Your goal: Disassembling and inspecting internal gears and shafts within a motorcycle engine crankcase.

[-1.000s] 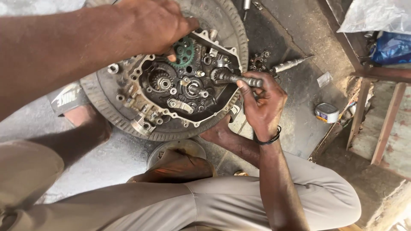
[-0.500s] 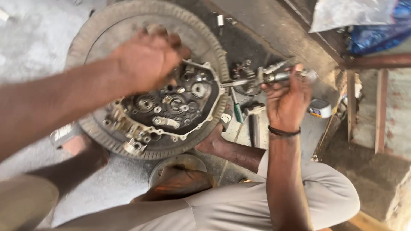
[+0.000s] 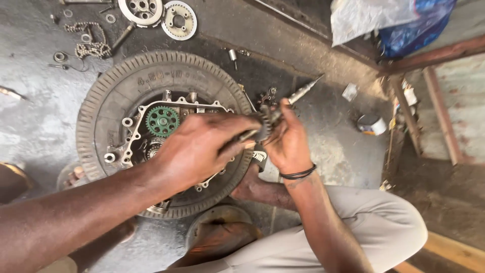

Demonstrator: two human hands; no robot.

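Two hands meet over the right edge of an old tyre (image 3: 108, 96) lying flat on the concrete floor (image 3: 40, 101). That tyre serves as a cradle: an open engine case (image 3: 139, 132) sits inside its ring, with a green toothed gear (image 3: 162, 121) and smaller steel gears showing in it. Left hand (image 3: 202, 146) is closed around the near end of a geared shaft (image 3: 275, 114); right hand (image 3: 288, 144), with a black band at the wrist, grips the same shaft higher up, its pointed tip sticking out beyond the fingers. Loose chain (image 3: 91, 48) and two round clutch parts (image 3: 159, 12) lie on the floor past the tyre.
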